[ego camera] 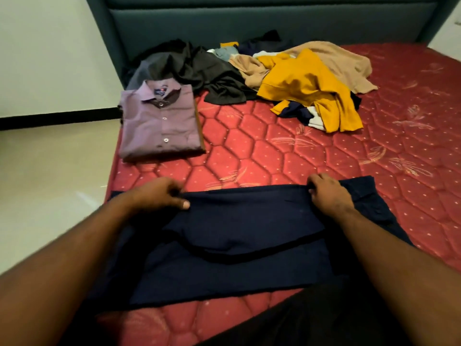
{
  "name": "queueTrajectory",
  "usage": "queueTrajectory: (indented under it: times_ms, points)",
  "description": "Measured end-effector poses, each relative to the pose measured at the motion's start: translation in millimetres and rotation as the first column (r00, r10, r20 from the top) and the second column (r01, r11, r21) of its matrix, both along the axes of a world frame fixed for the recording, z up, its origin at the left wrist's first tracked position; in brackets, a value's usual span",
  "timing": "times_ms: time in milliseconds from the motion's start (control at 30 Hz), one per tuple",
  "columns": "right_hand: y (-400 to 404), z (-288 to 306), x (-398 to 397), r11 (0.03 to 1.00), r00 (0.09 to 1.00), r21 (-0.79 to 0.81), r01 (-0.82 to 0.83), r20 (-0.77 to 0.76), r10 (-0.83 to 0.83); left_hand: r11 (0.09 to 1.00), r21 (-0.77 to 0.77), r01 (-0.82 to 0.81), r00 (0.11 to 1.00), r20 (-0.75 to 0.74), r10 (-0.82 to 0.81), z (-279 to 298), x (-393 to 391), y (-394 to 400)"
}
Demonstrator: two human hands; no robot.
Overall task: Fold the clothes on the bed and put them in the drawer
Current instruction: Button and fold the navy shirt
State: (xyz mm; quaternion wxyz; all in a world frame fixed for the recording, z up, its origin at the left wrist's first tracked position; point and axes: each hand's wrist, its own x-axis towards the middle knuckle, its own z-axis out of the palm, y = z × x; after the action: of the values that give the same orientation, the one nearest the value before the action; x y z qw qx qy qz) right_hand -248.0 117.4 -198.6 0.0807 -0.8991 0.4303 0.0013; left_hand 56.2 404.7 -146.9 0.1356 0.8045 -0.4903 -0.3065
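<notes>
A dark navy garment point(237, 240) lies spread across the near part of the red quilted mattress point(287, 151). My left hand point(159, 193) grips its far edge at the left, thumb on top of the cloth. My right hand point(326, 193) pinches the same far edge at the right. A folded purple button shirt point(159, 123) lies near the mattress's left edge. Behind it sits a heap of unfolded clothes: a dark grey garment point(199, 68), a mustard yellow one point(306, 86) and a beige one point(344, 58).
A dark teal padded headboard point(249, 21) stands at the far end of the bed. Pale tiled floor point(50, 176) and a white wall with a black skirting lie to the left. No drawer is in view.
</notes>
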Motion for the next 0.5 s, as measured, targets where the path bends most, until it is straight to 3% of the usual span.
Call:
queueTrajectory:
  times_ms: [67,100,167,267,367,500]
  points:
    - [0,-2,-1,0.999,0.999,-0.036,0.024,0.029,-0.023,0.956,-0.279,-0.09,0.992,-0.114,0.06,9,8,0]
    - [1,-4,2,0.998,0.999,-0.047,0.031,0.033,-0.03,0.931,-0.339,-0.133,0.987,-0.132,0.093,9,14,1]
    - [4,-4,0,0.997,0.999,-0.061,0.049,0.005,-0.049,0.969,-0.213,-0.122,0.992,-0.063,0.11,1,20,-1]
    - [9,-3,3,0.994,0.999,-0.104,0.039,-0.001,-0.039,0.982,0.184,-0.044,0.998,0.058,0.034,-25,31,8]
    - [20,-1,16,0.986,0.989,-0.107,-0.129,0.056,0.136,0.984,0.173,-0.032,0.999,0.006,0.032,-33,39,16]
    - [42,-3,48,0.909,0.914,0.101,-0.404,0.091,0.396,0.991,0.136,-0.011,0.997,-0.073,0.021,-28,46,32]
